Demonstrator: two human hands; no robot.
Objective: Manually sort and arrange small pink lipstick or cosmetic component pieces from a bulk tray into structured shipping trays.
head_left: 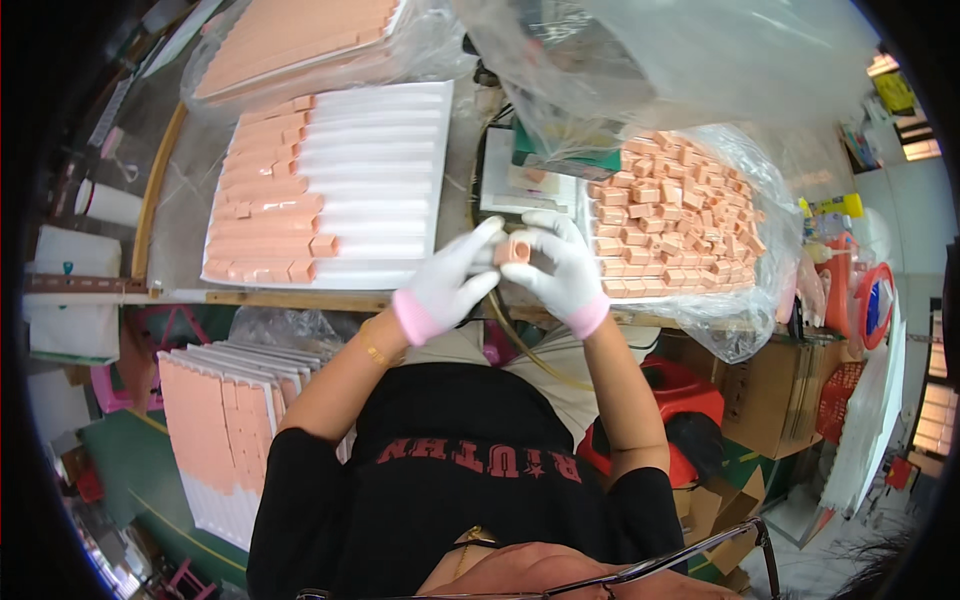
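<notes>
By the near edge of the tabletop [180,225], the right hand [566,265] pinches a peach block [512,253]; whether the left hand [440,282] also grips, I cannot tell — a loosened gloved pinch could drop it; beyond lies a ridged tray [380,180].

We see the worktable [180,230] in bright, even light, white gloves [437,287] clear and shadows soft. Pale windows [935,410] glow at far right, sheen whitens the plastic sheet [720,60] at upper right, and our fisheye view bends straight edges near a black rim, where small details smear and dim.
</notes>
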